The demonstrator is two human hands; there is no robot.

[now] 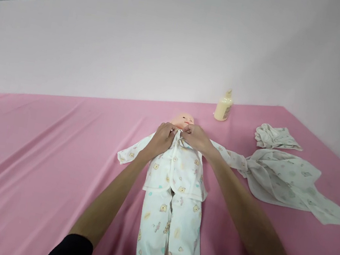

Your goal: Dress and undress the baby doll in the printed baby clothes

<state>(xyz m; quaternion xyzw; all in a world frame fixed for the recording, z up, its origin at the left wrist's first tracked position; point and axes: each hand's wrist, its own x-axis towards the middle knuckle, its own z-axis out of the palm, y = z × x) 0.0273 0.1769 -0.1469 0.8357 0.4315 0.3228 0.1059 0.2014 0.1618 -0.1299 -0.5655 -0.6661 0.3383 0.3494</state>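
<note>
A baby doll [184, 118] lies on its back with its head toward the wall. It wears a white long-sleeved pajama top [178, 174] printed with bears, and matching pants [156, 225]. At the collar, my left hand [163, 137] pinches the left front edge of the top. Opposite it, my right hand [197, 137] has its fingers closed on the other edge, close to the doll's chin. The two front edges meet down the chest. My fingers partly hide the top of the opening.
A pink sheet [53, 160] covers the surface. A pale yellow pump bottle [224, 107] stands near the white wall [137, 52]. To the right lie a folded printed cloth [275, 137] and a crumpled one [288, 178], which touches the doll's sleeve end.
</note>
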